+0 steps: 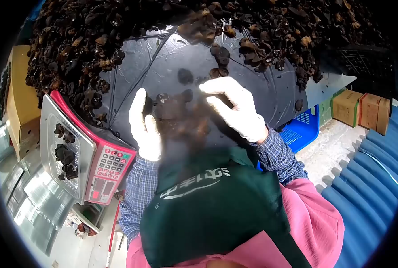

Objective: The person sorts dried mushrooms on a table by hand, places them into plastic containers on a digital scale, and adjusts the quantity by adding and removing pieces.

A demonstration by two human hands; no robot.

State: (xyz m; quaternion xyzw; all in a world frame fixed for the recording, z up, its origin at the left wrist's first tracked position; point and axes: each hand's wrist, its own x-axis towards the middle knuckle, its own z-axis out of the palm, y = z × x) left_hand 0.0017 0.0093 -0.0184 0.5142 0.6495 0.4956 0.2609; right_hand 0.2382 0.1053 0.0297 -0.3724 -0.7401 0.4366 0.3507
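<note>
Both of my hands wear white gloves and are held over the dark grey sheet [136, 58]. My left hand [145, 127] has its fingers stretched up and its thumb apart, with nothing gripped in it. Facing it, my right hand [234, 107] is curved, with a gap between thumb and fingers and nothing seen held. Between the hands is a loose cluster of dark brown wood ear mushrooms [174, 107], smeared by motion. A single dark wood ear piece [185, 76] shows just above them, near the right fingertips.
A large heap of wood ear mushrooms [74, 49] rings the sheet's far side. At left stands a red digital scale [112, 165] with several pieces on its tray. A blue plastic basket [304, 129] and cardboard boxes [360, 109] sit at right. A yellowish box [22, 98] is far left.
</note>
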